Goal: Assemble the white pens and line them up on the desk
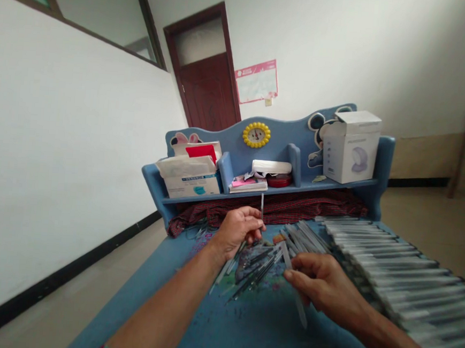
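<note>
My left hand (238, 229) is closed in a pinch on a thin dark pen refill (261, 205) that sticks upright above its fingers. My right hand (320, 283) is closed on a long clear pen barrel (301, 312) that runs under the fingers and pokes out below them. Between and beyond both hands lies a loose heap of dark refills and clear barrels (264, 259) on the blue desk (252, 331).
Rows of finished pens (401, 278) are stacked along the desk's right side. A checked cloth (294, 207) lies at the back under the blue shelf (279, 188), which carries a white box (353, 146), a mask box (189, 181), booklets and a yellow clock (256, 134). A dark red door (207, 81) stands behind.
</note>
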The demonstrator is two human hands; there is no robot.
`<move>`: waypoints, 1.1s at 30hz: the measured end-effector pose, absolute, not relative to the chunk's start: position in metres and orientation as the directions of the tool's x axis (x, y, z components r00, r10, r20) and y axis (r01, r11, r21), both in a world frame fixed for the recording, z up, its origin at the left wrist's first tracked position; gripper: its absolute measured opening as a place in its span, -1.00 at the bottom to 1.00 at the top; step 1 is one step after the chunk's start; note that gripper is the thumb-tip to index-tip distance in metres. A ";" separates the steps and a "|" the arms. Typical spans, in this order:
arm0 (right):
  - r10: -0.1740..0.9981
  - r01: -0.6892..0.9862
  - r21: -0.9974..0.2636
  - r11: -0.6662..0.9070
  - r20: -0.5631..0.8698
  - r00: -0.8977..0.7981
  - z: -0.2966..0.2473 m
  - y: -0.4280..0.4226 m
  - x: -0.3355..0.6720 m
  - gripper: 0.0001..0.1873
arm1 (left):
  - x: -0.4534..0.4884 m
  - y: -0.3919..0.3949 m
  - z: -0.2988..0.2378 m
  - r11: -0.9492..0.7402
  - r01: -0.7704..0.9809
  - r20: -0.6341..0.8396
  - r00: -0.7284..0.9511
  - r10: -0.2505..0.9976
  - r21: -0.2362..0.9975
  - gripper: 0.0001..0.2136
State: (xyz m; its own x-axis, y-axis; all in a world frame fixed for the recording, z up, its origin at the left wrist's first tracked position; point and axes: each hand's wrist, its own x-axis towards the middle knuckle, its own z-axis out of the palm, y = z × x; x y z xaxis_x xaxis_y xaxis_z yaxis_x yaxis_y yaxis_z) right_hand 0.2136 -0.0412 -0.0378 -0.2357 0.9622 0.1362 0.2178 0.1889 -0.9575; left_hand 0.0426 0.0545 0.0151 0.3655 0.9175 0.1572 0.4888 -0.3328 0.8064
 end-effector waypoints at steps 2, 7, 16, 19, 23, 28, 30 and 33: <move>0.953 0.195 -0.969 0.154 0.093 -0.289 -0.038 -0.042 0.210 -0.77 | 0.042 0.044 0.021 -0.239 0.161 0.175 0.335 0.926 0.957 -0.78; 0.941 0.172 -0.979 0.107 0.044 -0.335 -0.041 -0.042 0.204 -0.78 | 0.046 0.026 0.025 -0.154 -0.096 0.178 0.364 0.914 0.983 -0.82; 0.943 0.167 -0.979 0.114 0.053 -0.328 -0.044 -0.040 0.202 -0.78 | 0.053 0.016 0.025 -0.172 -0.120 0.204 0.347 0.916 0.978 -0.87; 0.945 0.154 -0.982 0.107 0.053 -0.322 -0.043 -0.040 0.202 -0.78 | 0.055 0.014 0.023 -0.165 -0.103 0.191 0.342 0.920 0.981 -0.87; 0.952 0.161 -0.982 0.097 0.044 -0.304 -0.043 -0.041 0.203 -0.80 | 0.059 0.009 0.020 -0.137 -0.108 0.167 0.353 0.921 0.985 -0.86; 0.951 0.157 -0.981 0.109 0.057 -0.304 -0.042 -0.041 0.204 -0.76 | 0.060 0.008 0.023 -0.141 -0.102 0.167 0.332 0.928 0.985 -0.84; 0.951 0.152 -0.982 0.112 0.061 -0.304 -0.042 -0.041 0.203 -0.76 | 0.059 0.008 0.025 -0.153 -0.082 0.171 0.321 0.932 0.985 -0.84; 0.952 0.150 -0.983 0.110 0.061 -0.299 -0.044 -0.042 0.203 -0.76 | 0.058 0.007 0.025 -0.154 -0.073 0.170 0.331 0.928 0.985 -0.84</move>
State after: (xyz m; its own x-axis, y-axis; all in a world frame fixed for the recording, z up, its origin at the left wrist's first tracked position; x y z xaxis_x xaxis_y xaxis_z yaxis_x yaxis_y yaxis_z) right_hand 0.2028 -0.0420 -0.0435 -0.2991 0.9523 0.0610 0.1500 0.1101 -0.9825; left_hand 0.0582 0.0072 0.0251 0.3312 0.9281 0.1699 -0.0731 -0.1543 0.9853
